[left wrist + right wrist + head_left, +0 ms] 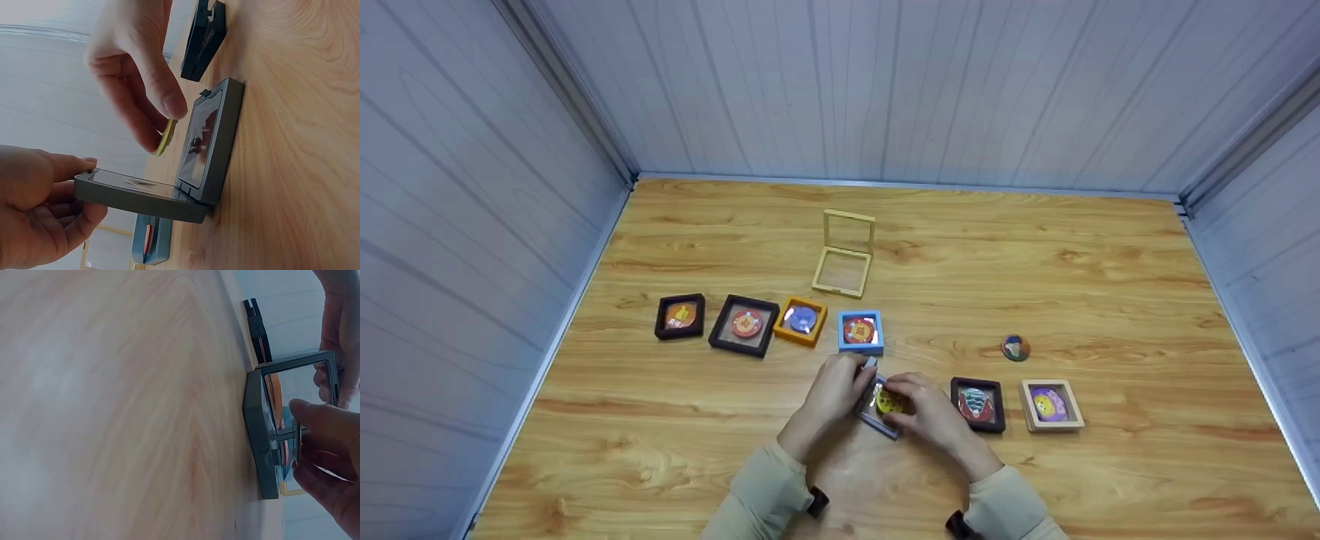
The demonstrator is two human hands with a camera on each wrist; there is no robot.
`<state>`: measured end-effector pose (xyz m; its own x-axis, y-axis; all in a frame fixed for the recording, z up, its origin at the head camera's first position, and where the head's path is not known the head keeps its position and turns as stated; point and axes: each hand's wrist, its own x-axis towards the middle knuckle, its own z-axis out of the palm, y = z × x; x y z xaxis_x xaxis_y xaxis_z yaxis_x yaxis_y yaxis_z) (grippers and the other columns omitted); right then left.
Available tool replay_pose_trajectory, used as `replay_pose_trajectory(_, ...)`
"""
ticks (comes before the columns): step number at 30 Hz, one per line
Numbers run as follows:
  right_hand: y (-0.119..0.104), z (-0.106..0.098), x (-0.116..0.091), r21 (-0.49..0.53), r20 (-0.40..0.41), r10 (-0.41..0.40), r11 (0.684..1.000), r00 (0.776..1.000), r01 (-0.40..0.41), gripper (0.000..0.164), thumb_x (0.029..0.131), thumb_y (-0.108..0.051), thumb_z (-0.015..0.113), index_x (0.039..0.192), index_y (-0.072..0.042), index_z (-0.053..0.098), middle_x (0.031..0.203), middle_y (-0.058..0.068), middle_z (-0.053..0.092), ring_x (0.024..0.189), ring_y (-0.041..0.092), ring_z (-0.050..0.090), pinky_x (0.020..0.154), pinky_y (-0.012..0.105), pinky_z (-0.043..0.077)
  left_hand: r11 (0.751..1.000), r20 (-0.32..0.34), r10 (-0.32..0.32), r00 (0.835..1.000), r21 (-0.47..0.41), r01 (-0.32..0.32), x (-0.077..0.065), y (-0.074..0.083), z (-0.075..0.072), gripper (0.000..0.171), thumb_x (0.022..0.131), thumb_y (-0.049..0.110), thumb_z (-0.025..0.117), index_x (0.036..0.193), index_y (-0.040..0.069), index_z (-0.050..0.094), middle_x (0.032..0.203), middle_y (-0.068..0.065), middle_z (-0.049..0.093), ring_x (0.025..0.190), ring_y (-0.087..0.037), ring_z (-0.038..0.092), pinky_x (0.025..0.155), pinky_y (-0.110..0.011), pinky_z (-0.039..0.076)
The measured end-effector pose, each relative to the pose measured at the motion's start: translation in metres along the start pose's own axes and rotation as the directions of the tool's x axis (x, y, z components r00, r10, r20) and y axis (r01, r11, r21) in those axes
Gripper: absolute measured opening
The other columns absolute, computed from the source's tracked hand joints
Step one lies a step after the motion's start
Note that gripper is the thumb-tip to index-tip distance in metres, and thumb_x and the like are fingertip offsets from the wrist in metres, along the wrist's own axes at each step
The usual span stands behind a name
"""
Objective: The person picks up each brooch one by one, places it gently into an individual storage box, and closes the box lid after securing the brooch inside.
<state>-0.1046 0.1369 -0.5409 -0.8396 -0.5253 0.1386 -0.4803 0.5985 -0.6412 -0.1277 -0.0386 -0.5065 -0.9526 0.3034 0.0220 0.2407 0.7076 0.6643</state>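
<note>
A grey hinged display case [877,426] stands open on the table in front of me, its base flat and its lid [140,197] raised. My left hand [834,386] grips the edge of that lid, thumb on one side and fingers curled behind. Between thumb and fingertips my right hand [934,412] pinches a round yellow badge [166,138]. In the left wrist view the badge is tilted on edge just above the base [225,135], with clear film showing inside the frame. From the right wrist view, the badge [297,441] appears edge-on at the fingertips.
Beyond my hands are a blue case [861,349], an orange case [795,337] and two black cases [739,348], each holding a badge. An open yellow case [840,290] stands farther back. Rightward lie a dark case [986,426], a beige case [1054,426] and a loose badge [1015,348].
</note>
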Motion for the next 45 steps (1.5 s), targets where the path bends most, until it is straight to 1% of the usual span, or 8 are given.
replay_pose_trajectory(10, 0.002, 0.005, 0.006, -0.052, 0.036, -0.045, 0.998, 0.998, 0.047, 0.038, 0.071, -0.009, 0.072, 0.103, 0.006, 0.061, 0.102, 0.013, 0.057, 0.093, 0.024, 0.054, 0.080, 0.034, 0.046, 1.000, 0.022, -0.025, 0.999, -0.018, 0.025, 0.001, 0.000, -0.001, 0.018, 0.088, 0.015, 0.054, 0.075, 0.005, 0.062, 0.065, 0.003, 0.052, 0.058, -0.009, 0.045, 0.051, -0.023, 0.038)
replay_pose_trajectory(17, 0.004, 0.009, 0.006, -0.110, -0.011, -0.110, 0.988, 0.994, 0.108, 0.036, 0.068, -0.012, 0.073, 0.099, 0.004, 0.063, 0.099, 0.011, 0.059, 0.092, 0.023, 0.053, 0.081, 0.033, 0.045, 0.999, -0.027, 0.031, 0.999, -0.006, -0.031, 0.000, -0.001, -0.001, 0.017, 0.087, 0.013, 0.055, 0.073, 0.005, 0.061, 0.065, 0.002, 0.054, 0.059, -0.010, 0.046, 0.052, -0.025, 0.039)
replay_pose_trajectory(22, 0.004, 0.011, 0.005, -0.128, -0.010, -0.103, 0.987, 0.995, 0.101, 0.035, 0.069, -0.012, 0.073, 0.099, 0.004, 0.063, 0.099, 0.010, 0.059, 0.093, 0.023, 0.052, 0.082, 0.033, 0.044, 0.999, -0.039, 0.044, 0.998, 0.001, -0.044, -0.001, -0.002, -0.001, 0.015, 0.086, 0.012, 0.056, 0.075, 0.004, 0.063, 0.068, -0.001, 0.057, 0.063, -0.012, 0.050, 0.056, -0.028, 0.042)
replay_pose_trajectory(32, 0.006, 0.012, 0.002, -0.128, -0.020, -0.113, 0.986, 0.993, 0.110, 0.035, 0.070, -0.014, 0.073, 0.100, 0.002, 0.063, 0.102, 0.010, 0.055, 0.094, 0.023, 0.050, 0.081, 0.033, 0.044, 0.999, -0.053, 0.040, 0.998, 0.004, -0.040, -0.001, -0.003, -0.001, 0.016, 0.085, 0.011, 0.057, 0.071, 0.004, 0.061, 0.065, 0.000, 0.055, 0.060, -0.012, 0.048, 0.054, -0.028, 0.041)
replay_pose_trajectory(35, 0.007, 0.010, 0.000, -0.107, -0.021, -0.103, 0.989, 0.994, 0.100, 0.036, 0.072, -0.015, 0.072, 0.102, 0.002, 0.063, 0.103, 0.009, 0.055, 0.095, 0.022, 0.050, 0.082, 0.033, 0.044, 0.999, -0.057, 0.047, 0.997, 0.010, -0.047, -0.001, -0.003, -0.001, 0.016, 0.085, 0.010, 0.057, 0.070, 0.005, 0.060, 0.063, 0.000, 0.053, 0.059, -0.012, 0.047, 0.053, -0.027, 0.040)
replay_pose_trajectory(39, 0.008, 0.006, -0.003, -0.087, -0.016, -0.073, 0.994, 0.997, 0.071, 0.036, 0.073, -0.018, 0.071, 0.104, 0.000, 0.062, 0.104, 0.008, 0.055, 0.096, 0.021, 0.051, 0.083, 0.033, 0.044, 1.000, -0.041, 0.027, 0.999, 0.004, -0.027, -0.001, -0.003, -0.001, 0.017, 0.086, 0.012, 0.056, 0.071, 0.005, 0.061, 0.063, 0.001, 0.052, 0.059, -0.011, 0.045, 0.053, -0.026, 0.039)
replay_pose_trajectory(42, 0.009, 0.002, -0.006, -0.082, -0.020, -0.072, 0.994, 0.997, 0.071, 0.037, 0.073, -0.018, 0.072, 0.104, 0.000, 0.062, 0.104, 0.008, 0.055, 0.096, 0.022, 0.052, 0.082, 0.034, 0.044, 1.000, -0.029, 0.012, 1.000, -0.004, -0.012, -0.001, -0.003, -0.001, 0.016, 0.086, 0.012, 0.056, 0.072, 0.005, 0.061, 0.064, 0.002, 0.052, 0.059, -0.011, 0.046, 0.053, -0.025, 0.039)
replay_pose_trajectory(45, 0.012, -0.003, -0.008, -0.087, -0.023, -0.075, 0.993, 0.997, 0.073, 0.039, 0.072, -0.015, 0.073, 0.106, 0.000, 0.061, 0.104, 0.009, 0.055, 0.096, 0.023, 0.053, 0.082, 0.036, 0.045, 1.000, -0.041, 0.023, 0.999, 0.006, -0.023, -0.001, -0.003, -0.001, 0.017, 0.085, 0.012, 0.056, 0.071, 0.005, 0.061, 0.064, 0.001, 0.052, 0.059, -0.011, 0.046, 0.053, -0.026, 0.040)
